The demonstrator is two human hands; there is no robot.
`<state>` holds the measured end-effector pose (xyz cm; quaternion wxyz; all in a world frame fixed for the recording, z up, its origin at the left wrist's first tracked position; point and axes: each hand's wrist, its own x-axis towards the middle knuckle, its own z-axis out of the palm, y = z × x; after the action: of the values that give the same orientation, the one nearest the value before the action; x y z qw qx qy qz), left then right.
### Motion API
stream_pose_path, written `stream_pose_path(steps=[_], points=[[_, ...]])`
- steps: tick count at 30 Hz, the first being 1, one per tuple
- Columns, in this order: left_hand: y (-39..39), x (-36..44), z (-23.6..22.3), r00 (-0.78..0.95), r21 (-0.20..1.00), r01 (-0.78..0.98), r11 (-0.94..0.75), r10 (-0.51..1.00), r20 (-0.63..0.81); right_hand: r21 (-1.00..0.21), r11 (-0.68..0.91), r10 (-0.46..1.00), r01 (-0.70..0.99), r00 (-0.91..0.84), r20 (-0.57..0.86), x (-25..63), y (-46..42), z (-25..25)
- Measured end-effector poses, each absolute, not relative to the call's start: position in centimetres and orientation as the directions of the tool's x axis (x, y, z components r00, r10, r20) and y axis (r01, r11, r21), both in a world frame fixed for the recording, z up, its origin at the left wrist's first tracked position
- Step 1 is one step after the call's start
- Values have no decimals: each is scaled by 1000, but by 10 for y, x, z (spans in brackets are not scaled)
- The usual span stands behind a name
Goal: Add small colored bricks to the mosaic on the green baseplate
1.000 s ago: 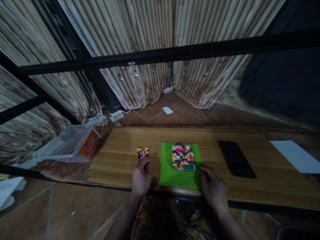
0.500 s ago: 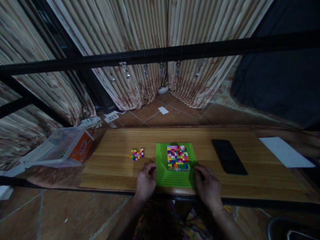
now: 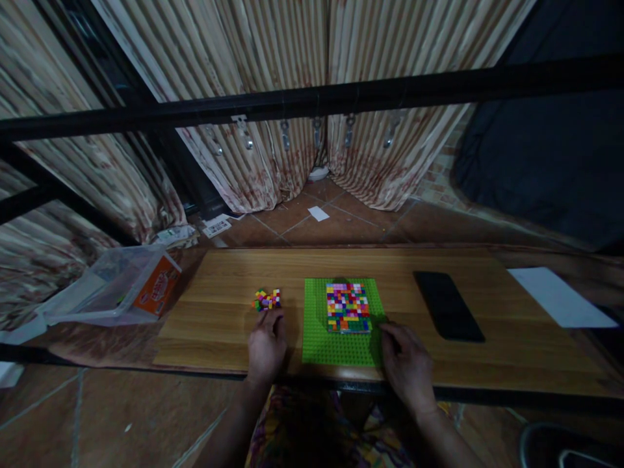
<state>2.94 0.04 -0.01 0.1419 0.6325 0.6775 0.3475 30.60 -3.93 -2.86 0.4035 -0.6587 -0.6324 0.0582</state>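
Note:
My left hand is at the near edge of a small pile of colourful toy bricks on the table, fingers curled together; whatever they hold, if anything, is hidden. A green studded baseplate lies in front of me. On it sits a square block built of many small bricks in mixed colours. My right hand is closed at the baseplate's right edge, thumb and fingertips pinching it near the block's lower right corner.
A black phone-like slab lies on the wooden table to the right. Beyond it is a white sheet. Left of the table stands a clear plastic box with an orange label. A dark metal bar crosses ahead, before striped curtains.
My left hand has moved left from the baseplate's left edge to the brick pile. My right hand stays at the baseplate's right edge.

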Motion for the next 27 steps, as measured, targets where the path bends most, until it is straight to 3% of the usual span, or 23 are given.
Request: stream_pose_path(steps=[27], points=[[-1,30,-4,-141,597,797,-90,934,329,-613,142,873,777,193,448,306,-39,-26]])
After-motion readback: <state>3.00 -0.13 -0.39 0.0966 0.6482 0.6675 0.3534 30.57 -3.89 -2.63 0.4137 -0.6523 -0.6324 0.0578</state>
